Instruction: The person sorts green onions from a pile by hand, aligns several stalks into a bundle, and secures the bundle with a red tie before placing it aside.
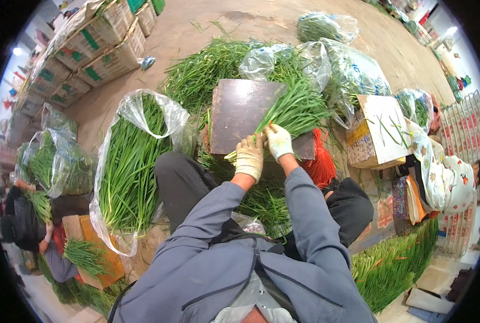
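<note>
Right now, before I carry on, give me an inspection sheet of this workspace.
Surface: dark brown block top, with the bundle lying across its right side.
Job's things: chive-like bundle; red strands beside the block's right end.
Clutter: loose greens heaped beyond the block; clear plastic bag of greens at left.
Grips: left grip, gloved, closed around the stem end; right grip, gloved, against the bundle, finger closure unclear.
Cables: nothing seen.
Surroundings: stacked cartons, upper left; co-worker, far left.
</note>
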Tool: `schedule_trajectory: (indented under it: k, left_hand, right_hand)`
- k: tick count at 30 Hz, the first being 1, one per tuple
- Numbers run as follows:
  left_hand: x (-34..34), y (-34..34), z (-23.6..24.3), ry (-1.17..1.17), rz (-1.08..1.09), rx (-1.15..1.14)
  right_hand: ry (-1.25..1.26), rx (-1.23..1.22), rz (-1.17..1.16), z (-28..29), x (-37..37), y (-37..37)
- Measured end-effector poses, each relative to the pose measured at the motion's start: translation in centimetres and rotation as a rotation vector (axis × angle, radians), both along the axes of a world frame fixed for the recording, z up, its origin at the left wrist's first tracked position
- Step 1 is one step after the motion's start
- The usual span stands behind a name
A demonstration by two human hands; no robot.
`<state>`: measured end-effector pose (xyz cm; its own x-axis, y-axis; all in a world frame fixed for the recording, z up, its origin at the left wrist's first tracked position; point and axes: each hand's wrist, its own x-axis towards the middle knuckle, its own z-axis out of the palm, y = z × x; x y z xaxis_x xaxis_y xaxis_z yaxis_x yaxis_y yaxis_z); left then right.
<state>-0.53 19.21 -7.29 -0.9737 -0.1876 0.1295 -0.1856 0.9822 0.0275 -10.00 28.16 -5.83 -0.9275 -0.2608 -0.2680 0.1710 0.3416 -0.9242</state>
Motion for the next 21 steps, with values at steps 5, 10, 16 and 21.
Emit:
schedule_trajectory:
  k: [5,10,16,21]
  left_hand:
    - [1.1,-0.6,0.3,-0.044,-0.052,-0.083]
    - [1.2,-5.1,-0.2,0.419,0.245,0.601]
    - [1.5,-11.0,-6.4,0.731,0.525,1.185]
    - [-0.4,-7.2,-2.9,0.263,0.623,1.092]
  right_hand:
    - [0.111,-0.052,-0.066,0.5,-0.9,1.2]
    - [0.154,-0.149,-0.049,1.0,0.7,2.7]
    - [-0.035,-0.239,-0.091,1.3,1.0,0.9]
    - [-0.024,-0.297,-0.11,0.7,0.9,2.5]
